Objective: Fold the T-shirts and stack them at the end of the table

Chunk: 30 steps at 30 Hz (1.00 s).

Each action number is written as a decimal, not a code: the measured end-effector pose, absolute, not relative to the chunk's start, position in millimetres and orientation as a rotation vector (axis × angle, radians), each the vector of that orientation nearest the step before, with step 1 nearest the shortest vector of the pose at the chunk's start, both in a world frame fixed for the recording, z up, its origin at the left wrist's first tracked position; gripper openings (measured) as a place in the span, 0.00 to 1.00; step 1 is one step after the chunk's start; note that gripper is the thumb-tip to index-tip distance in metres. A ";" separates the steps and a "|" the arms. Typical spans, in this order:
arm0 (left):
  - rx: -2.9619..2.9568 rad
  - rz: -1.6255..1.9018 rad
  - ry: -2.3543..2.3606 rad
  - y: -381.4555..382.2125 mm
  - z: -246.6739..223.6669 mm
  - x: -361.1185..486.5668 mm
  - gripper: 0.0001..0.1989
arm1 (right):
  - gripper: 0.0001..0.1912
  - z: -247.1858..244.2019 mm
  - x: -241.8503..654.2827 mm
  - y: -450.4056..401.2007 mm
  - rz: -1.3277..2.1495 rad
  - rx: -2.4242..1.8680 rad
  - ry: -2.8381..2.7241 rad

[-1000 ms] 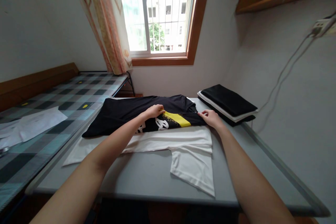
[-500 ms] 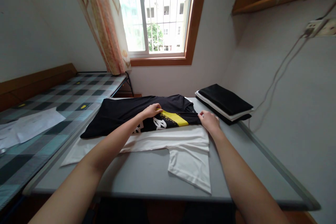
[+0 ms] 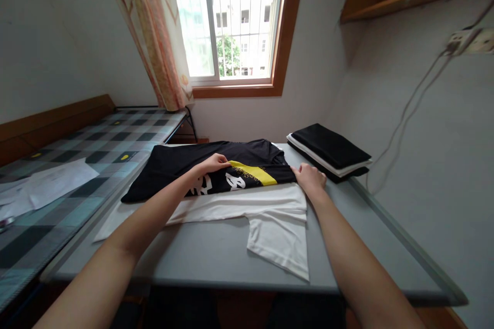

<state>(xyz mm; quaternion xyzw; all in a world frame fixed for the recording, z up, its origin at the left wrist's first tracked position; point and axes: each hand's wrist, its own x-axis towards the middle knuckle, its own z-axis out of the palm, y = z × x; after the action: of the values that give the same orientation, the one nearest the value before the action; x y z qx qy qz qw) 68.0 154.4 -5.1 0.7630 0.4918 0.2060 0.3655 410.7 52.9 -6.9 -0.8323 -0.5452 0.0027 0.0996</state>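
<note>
Black shirt (image 3: pixel 181 159) lies on the tabletop (image 3: pixel 208 257), partly over a white shirt (image 3: pixel 278 241). Left grip (image 3: pixel 210 164): thumb and fingers closed in a pinch on the black cloth, by the left end of the yellow band (image 3: pixel 264 177). Right grip (image 3: pixel 311 179): pinched closed on the black shirt's right end. Band runs between the two grips; the rest of the cloth spreads beyond them and out left of the left grip.

Counts: one black shirt; one white shirt, one short sleeve showing, angled toward the near edge. One folded stack (image 3: pixel 328 146) beyond the right grip, three layers visible: black, white, black. One checked bed (image 3: pixel 88 136), left; overlapping papers (image 3: pixel 57 182) on it, number unclear.
</note>
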 end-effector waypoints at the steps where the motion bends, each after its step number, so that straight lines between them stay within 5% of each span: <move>1: 1.944 0.508 1.260 151.4 -1.9 61.5 0.27 | 0.23 -6.9 411.3 51.9 0.002 -2.456 -1.606; 11: 2.004 0.335 1.497 116.8 18.7 -68.4 0.23 | 0.17 -7.3 402.9 46.8 -0.356 -2.156 -1.679; 18: 2.111 0.250 1.741 100.4 30.1 -131.3 0.19 | 0.19 -14.5 357.8 52.4 -0.209 -1.766 -2.074; 30: 1.935 0.656 1.922 111.2 9.8 -177.8 0.21 | 0.24 -26.4 353.2 53.9 -0.071 -1.870 -2.136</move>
<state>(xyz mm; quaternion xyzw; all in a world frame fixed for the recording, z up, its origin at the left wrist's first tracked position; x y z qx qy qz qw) -177.8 111.2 9.8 0.6800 0.6755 0.2306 0.1676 353.2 53.9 -26.4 -0.6512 -0.7435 -0.0246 0.1503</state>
